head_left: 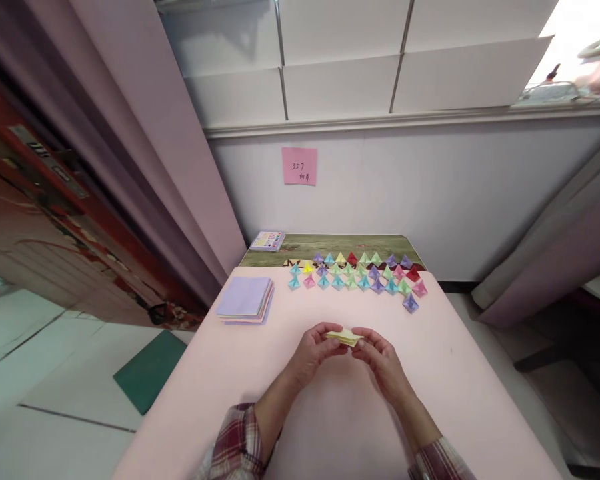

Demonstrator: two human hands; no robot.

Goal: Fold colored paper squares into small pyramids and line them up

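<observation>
Pale yellow folded piece of paper (345, 337), pinched at both ends

The paper was held up in front of the person, over the middle of the desk with a smooth pale pink cover (430, 373). Its long axis ran from side to side, roughly along the desk's far edge, its right end a little lower in my view. The left hand (313, 350) gripped one end and the right hand (380, 357) the other, thumbs on the near side, so neither was closer to it. Several layers showed along the near edge; I couldn't make out how they were folded.

Beyond the hands, small peaked paper pieces in mixed colours (351, 283) stood in rough rows toward the far edge, the rearmost on a bare green-brown wooden strip (305, 242). One purple peaked piece (411, 304) sat forward of the rest, near the right edge. A stack of square coloured paper topped with lavender (243, 297) lay by the left edge, and a thin printed packet (267, 241) at the far left corner.

A pink handwritten note (299, 166) hung on the pale wall behind; a mauve curtain (130, 133) fell to the left.
</observation>
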